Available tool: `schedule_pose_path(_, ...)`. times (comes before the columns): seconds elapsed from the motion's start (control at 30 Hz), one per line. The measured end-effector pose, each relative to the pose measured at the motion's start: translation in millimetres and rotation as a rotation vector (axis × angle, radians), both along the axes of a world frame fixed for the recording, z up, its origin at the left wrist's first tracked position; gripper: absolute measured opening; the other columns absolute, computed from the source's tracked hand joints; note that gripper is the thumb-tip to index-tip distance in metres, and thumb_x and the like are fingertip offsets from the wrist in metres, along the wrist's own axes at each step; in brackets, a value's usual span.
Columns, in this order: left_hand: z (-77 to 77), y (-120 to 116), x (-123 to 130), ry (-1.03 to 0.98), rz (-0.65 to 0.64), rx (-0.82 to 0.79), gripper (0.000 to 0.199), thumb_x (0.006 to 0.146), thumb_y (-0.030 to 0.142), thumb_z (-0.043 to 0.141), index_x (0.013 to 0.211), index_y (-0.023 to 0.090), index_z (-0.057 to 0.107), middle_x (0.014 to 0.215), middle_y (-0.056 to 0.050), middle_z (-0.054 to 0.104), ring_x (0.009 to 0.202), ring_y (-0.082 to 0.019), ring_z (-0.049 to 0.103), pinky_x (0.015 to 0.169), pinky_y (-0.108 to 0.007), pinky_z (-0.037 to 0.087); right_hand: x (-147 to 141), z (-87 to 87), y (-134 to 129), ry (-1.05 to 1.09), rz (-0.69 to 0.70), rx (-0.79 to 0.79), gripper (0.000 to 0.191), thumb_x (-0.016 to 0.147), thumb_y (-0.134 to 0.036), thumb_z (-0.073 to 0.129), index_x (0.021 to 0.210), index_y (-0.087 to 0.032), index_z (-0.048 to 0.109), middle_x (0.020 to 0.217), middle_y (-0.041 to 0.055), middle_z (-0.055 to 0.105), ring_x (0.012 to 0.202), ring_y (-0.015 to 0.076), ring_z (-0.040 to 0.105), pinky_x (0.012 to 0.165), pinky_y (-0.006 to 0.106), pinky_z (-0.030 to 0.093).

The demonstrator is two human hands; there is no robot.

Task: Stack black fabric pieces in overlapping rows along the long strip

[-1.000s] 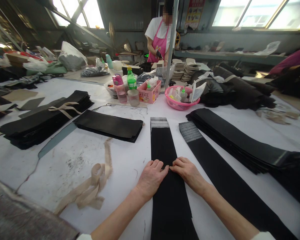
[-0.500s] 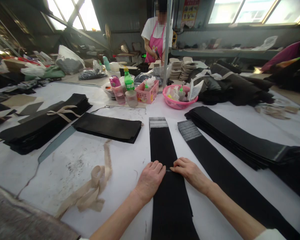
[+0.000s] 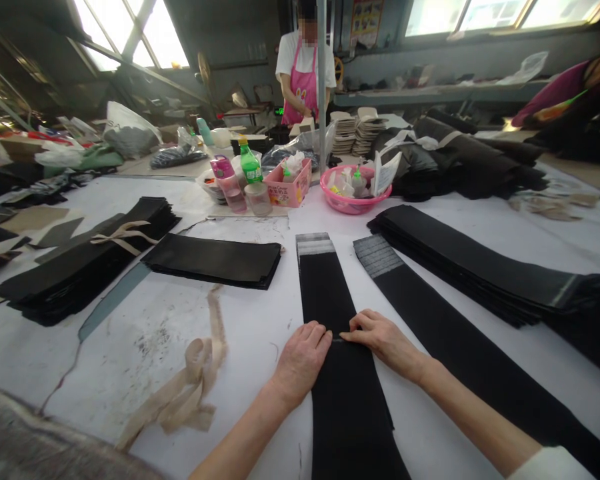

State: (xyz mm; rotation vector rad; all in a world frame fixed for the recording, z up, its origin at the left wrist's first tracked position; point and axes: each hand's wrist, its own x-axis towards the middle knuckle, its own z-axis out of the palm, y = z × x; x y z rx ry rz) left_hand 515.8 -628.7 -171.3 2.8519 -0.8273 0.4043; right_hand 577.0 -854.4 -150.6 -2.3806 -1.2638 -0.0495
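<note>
1. The middle black strip [image 3: 325,287] lies lengthwise on the white table [image 3: 255,320], its far end banded in pale grey.
2. The left hand [image 3: 303,360] rests on that strip's left side, fingers curled together; whether it grips any material, I cannot tell.
3. The right hand [image 3: 383,340] touches the strip from the right, fingers bent, tips beside a short pale line; its grip is also unclear.
4. To the right lie another black strip [image 3: 450,340] and, beyond it, a black stack [image 3: 460,247].
5. Left of the strip lies a loose beige ribbon [image 3: 200,367].
</note>
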Motion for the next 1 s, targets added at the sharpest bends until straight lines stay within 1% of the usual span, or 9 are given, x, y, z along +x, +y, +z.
schedule_pose_path(0.13, 1.2, 0.9, 0.2, -0.029, -0.026, 0.018, 0.026, 0.093, 0.012, 0.045, 0.117, 0.013, 0.055, 0.110, -0.009, 0.059, 0.110, -0.024, 0.054, 0.095, -0.039, 0.048, 0.2, 1.0, -0.4, -0.004, -0.008, -0.022, 0.028, 0.095, -0.017, 0.049, 0.113, -0.032, 0.065, 0.098, 0.0029, 0.059, 0.091, 0.0163, 0.052, 0.078, 0.029, 0.046)
schedule_pose_path(0.27, 0.5, 0.9, 2.0, -0.065, -0.045, 0.031, 0.024, 0.093, 0.010, 0.045, 0.113, 0.011, 0.057, 0.108, -0.010, 0.060, 0.108, -0.024, 0.056, 0.095, -0.040, 0.049, 0.4, -1.1, -1.4, -0.022, -0.016, -0.012, 0.026, 0.095, -0.020, 0.049, 0.110, -0.032, 0.067, 0.096, 0.0027, 0.059, 0.089, 0.0158, 0.052, 0.078, 0.029, 0.046)
schedule_pose_path(0.53, -0.8, 6.1, -1.4, -0.083, -0.093, 0.064, 0.030, 0.092, 0.007, 0.042, 0.120, 0.007, 0.054, 0.112, -0.013, 0.061, 0.110, -0.025, 0.057, 0.096, -0.041, 0.050, -1.1, -6.3, -2.1, -0.027, -0.034, 0.012, 0.024, 0.094, -0.022, 0.052, 0.111, -0.032, 0.066, 0.096, 0.0023, 0.059, 0.091, 0.0157, 0.051, 0.079, 0.029, 0.044)
schedule_pose_path(0.63, -1.9, 6.5, -2.8, -0.103, -0.073, 0.061, 0.029, 0.094, 0.007, 0.039, 0.118, 0.008, 0.055, 0.108, -0.013, 0.062, 0.109, -0.025, 0.058, 0.094, -0.041, 0.052, -1.3, -5.2, -2.6, -0.041, -0.031, 0.009, 0.023, 0.095, -0.022, 0.051, 0.109, -0.030, 0.067, 0.096, 0.0031, 0.058, 0.091, 0.0161, 0.051, 0.079, 0.030, 0.044)
schedule_pose_path(0.77, -2.5, 5.7, -3.0, -0.091, -0.031, 0.059, 0.031, 0.095, 0.007, 0.035, 0.119, 0.011, 0.054, 0.104, -0.011, 0.062, 0.109, -0.024, 0.059, 0.092, -0.042, 0.054, -2.0, -4.6, -3.5, -0.053, -0.035, 0.018, 0.024, 0.095, -0.022, 0.050, 0.109, -0.031, 0.068, 0.095, 0.0027, 0.059, 0.090, 0.0156, 0.051, 0.078, 0.029, 0.044)
schedule_pose_path(1.0, -2.3, 6.3, -4.4, -0.080, -0.053, 0.096, 0.031, 0.094, 0.007, 0.037, 0.120, 0.010, 0.053, 0.105, -0.012, 0.061, 0.110, -0.026, 0.057, 0.094, -0.043, 0.053, 0.8, -1.9, -5.2, -0.041, -0.024, -0.004, 0.023, 0.095, -0.023, 0.051, 0.108, -0.032, 0.068, 0.095, 0.0023, 0.059, 0.090, 0.0160, 0.051, 0.078, 0.029, 0.044)
